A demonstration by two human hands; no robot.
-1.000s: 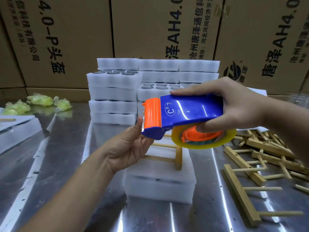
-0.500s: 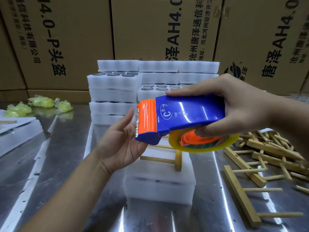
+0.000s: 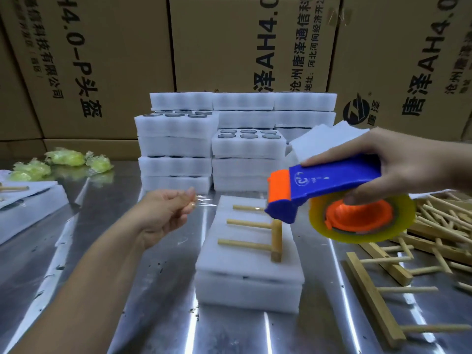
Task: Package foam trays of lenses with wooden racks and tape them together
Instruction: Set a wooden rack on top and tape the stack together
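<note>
A stack of two white foam trays [image 3: 245, 282] lies on the steel table in front of me, with a wooden rack [image 3: 274, 238] resting on top, pegs pointing left. My right hand [image 3: 398, 162] grips a blue and orange tape dispenser [image 3: 329, 185] with a yellowish tape roll [image 3: 362, 221], held in the air above the right side of the stack. My left hand [image 3: 163, 215] hovers left of the stack and pinches the clear tape end [image 3: 201, 201] between thumb and fingers. The thin tape stretches toward the dispenser and is barely visible.
Several stacks of foam trays with lenses [image 3: 212, 144] stand behind. Loose wooden racks [image 3: 408, 264] lie piled at the right. Crumpled yellow-green tape wads [image 3: 63, 162] sit at the back left, a foam sheet [image 3: 28, 208] at the left edge, cardboard boxes [image 3: 245, 42] along the back.
My left hand left the dispenser's orange mouth and moved left, drawing out the tape end. My right hand carried the dispenser to the right and tilted it downward.
</note>
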